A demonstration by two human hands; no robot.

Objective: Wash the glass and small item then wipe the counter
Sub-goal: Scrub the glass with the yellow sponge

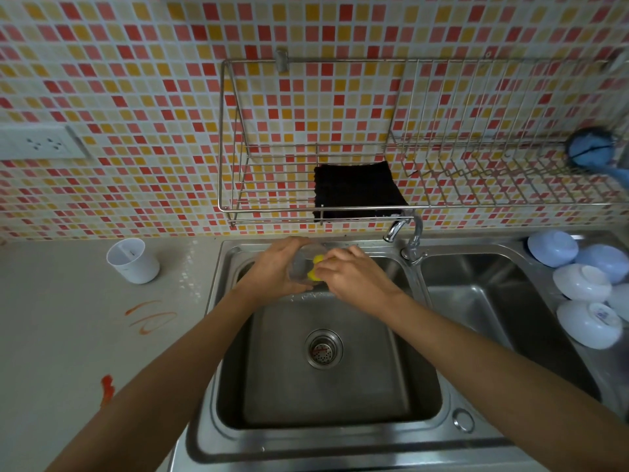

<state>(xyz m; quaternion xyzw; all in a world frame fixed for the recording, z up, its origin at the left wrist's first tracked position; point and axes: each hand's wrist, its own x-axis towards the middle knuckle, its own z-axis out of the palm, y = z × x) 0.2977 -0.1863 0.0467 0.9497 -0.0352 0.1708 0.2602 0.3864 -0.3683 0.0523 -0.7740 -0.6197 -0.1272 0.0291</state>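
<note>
Over the back of the left sink basin, my left hand grips a clear glass tilted on its side. My right hand presses a yellow sponge into the glass's mouth; most of the sponge is hidden by my fingers. A small white plastic cup stands upright on the grey counter left of the sink. Orange-red smears mark the counter, with another streak nearer me.
The faucet stands between the two basins, its spout turned left. A black cloth lies in the wire rack on the tiled wall. Several pale upturned bowls sit right of the right basin. A wall socket is at the left.
</note>
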